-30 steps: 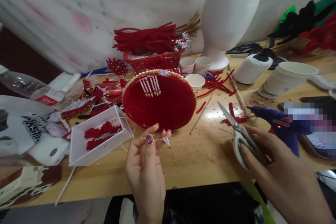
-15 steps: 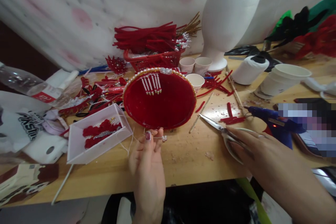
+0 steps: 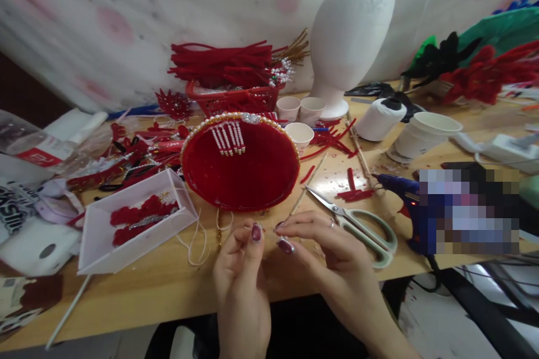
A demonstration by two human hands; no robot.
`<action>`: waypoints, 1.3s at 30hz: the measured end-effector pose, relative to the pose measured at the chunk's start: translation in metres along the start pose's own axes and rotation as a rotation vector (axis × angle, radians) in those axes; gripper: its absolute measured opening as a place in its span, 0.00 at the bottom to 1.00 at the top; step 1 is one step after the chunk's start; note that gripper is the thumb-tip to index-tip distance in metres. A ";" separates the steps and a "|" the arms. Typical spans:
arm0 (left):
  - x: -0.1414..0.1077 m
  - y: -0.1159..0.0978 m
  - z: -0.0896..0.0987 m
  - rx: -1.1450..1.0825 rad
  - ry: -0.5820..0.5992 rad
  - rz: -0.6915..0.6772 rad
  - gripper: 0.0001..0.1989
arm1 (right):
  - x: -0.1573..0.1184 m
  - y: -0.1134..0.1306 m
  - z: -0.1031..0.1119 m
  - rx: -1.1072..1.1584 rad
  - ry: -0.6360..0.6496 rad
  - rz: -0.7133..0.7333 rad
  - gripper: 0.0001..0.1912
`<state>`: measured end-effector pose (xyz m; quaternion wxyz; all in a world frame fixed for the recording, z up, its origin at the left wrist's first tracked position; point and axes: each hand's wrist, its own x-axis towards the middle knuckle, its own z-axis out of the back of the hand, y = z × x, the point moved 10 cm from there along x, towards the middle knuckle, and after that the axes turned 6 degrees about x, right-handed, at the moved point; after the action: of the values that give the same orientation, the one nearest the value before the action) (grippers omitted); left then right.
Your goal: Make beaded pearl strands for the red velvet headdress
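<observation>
My left hand point(image 3: 244, 275) is pinched at the thumb and forefinger, just in front of a red velvet oval piece point(image 3: 244, 174) edged with pearls, which has short bead strands near its top. Close by on the right, my right hand point(image 3: 332, 258) brings its thumb and forefinger together near the left fingertips. What either pinch holds is too small to make out. Scissors point(image 3: 357, 221) with pale green handles lie on the table beyond my right hand. A loose white thread point(image 3: 204, 241) lies left of my fingers.
A white box point(image 3: 130, 252) with red pieces stands on the left. Behind are a red basket point(image 3: 236, 102), paper cups point(image 3: 298, 134) and a white foam head point(image 3: 353, 33). A blue glue gun point(image 3: 410, 202) and a thread spool point(image 3: 381, 119) are on the right.
My right hand has let go of the scissors and moved left, beside my left hand. The small beads seen at my left fingertips are now mostly hidden. The view has shifted slightly.
</observation>
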<state>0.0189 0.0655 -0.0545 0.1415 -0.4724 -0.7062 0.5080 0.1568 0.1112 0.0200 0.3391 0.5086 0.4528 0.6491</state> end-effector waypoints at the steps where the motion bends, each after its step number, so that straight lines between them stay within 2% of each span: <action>1: -0.001 0.000 0.000 0.009 0.003 -0.010 0.13 | 0.000 -0.001 0.000 0.027 -0.002 -0.005 0.06; 7: 0.000 0.002 0.001 0.139 0.072 -0.058 0.13 | -0.004 -0.005 0.011 0.011 -0.024 -0.024 0.05; 11: 0.000 0.001 -0.002 0.112 0.098 -0.049 0.12 | -0.005 -0.006 0.008 0.049 0.024 -0.036 0.07; 17: -0.003 -0.007 -0.005 0.094 0.008 -0.081 0.14 | -0.006 -0.010 0.001 0.114 0.057 -0.088 0.08; 24: -0.006 -0.001 -0.002 0.095 -0.012 -0.047 0.14 | -0.007 -0.016 -0.002 0.216 0.077 -0.148 0.05; 34: -0.009 -0.001 -0.009 0.141 0.083 -0.078 0.12 | -0.005 -0.018 -0.001 0.248 0.073 -0.165 0.05; 39: -0.010 -0.001 -0.008 0.171 0.083 -0.104 0.12 | -0.006 -0.019 0.000 0.230 0.057 -0.164 0.08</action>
<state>0.0290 0.0622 -0.0472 0.2366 -0.4421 -0.6771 0.5385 0.1581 0.1132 0.0001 0.3172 0.4869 0.5737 0.5772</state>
